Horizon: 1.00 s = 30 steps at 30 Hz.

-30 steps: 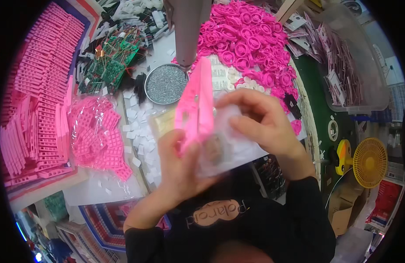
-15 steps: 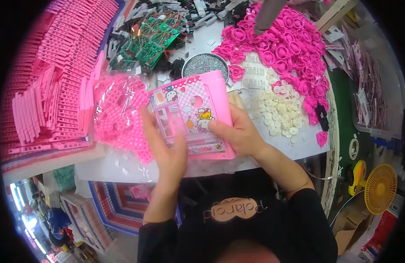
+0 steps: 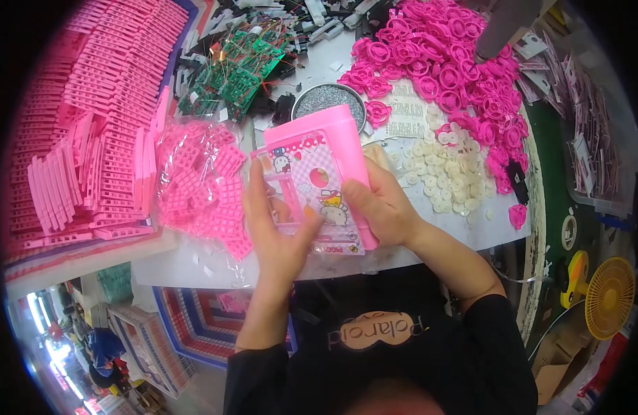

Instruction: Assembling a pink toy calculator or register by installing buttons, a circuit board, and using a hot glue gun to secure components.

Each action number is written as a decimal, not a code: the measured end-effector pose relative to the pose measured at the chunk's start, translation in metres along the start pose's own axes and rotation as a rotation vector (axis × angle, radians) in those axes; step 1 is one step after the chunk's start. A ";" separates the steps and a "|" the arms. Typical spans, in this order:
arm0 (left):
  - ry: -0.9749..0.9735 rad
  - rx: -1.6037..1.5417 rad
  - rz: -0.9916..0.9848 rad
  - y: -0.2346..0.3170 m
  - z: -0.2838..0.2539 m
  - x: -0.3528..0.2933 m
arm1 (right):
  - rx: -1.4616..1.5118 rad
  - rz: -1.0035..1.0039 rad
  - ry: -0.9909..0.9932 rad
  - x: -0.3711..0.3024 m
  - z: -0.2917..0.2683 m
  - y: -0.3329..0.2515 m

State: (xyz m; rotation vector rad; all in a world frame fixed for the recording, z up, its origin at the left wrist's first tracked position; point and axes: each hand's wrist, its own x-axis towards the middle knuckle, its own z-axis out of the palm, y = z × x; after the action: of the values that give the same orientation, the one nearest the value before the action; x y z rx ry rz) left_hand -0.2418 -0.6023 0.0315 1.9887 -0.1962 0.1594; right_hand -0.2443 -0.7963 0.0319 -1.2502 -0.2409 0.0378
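Note:
Over the near edge of the table, my right hand [image 3: 388,207] grips a pink plastic casing [image 3: 353,142] by its right side, thumb on top. In front of the casing lies a clear printed panel [image 3: 315,155] with cartoon characters, a checked pattern and a rectangular window. My left hand [image 3: 277,238] is closed on the panel's left side, its thumb across the lower front and its fingers along the left edge. The panel sits lower than the casing, which shows above and to the right of it. How far the two touch is hidden.
To the left are a bag of pink keypads [image 3: 201,180] and stacked pink plastic strips [image 3: 118,111]. Behind lie green circuit boards [image 3: 246,79] with wires and a round tin of screws [image 3: 329,100]. Pink rings [image 3: 443,62] and white discs [image 3: 447,169] are heaped at the right.
The panel has slid down against the casing, uncovering more of the casing's top. My left thumb has moved further across the panel. The whole view has shifted a little.

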 end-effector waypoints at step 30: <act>0.030 0.125 0.098 -0.005 0.005 -0.013 | -0.409 0.123 -0.250 0.003 -0.017 -0.033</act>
State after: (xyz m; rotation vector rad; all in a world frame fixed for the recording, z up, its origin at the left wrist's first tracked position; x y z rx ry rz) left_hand -0.2528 -0.6042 0.0220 2.1002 -0.2705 0.2695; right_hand -0.2410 -0.8222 0.0581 -1.6687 -0.4013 0.2625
